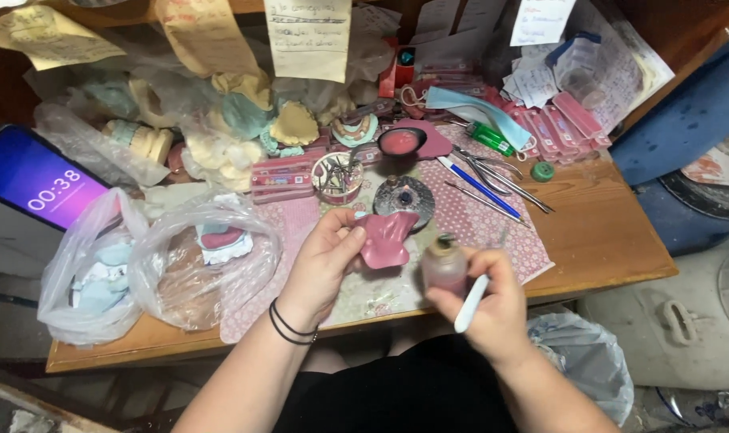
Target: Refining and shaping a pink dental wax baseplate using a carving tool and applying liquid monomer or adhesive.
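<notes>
My left hand (323, 261) pinches a bent pink wax sheet (386, 239) by its left edge, just above the patterned cloth (476, 220). My right hand (486, 301) grips a small frosted pinkish bottle with a dark cap (445, 265) and also holds a white-handled tool (470, 303) that points down toward me. The bottle stands right of the wax sheet, close to it. A round dark metal burner (404, 199) sits just behind the sheet.
Clear plastic bags holding dental casts (200, 256) lie at the left, beside a phone with a lit screen (36, 180). Behind are plaster models (220, 148), pink wax boxes (282, 176), a small pink-filled bowl (401, 141), metal instruments (500, 180) and a blue pen (478, 187). The wooden bench edge (605, 265) runs right.
</notes>
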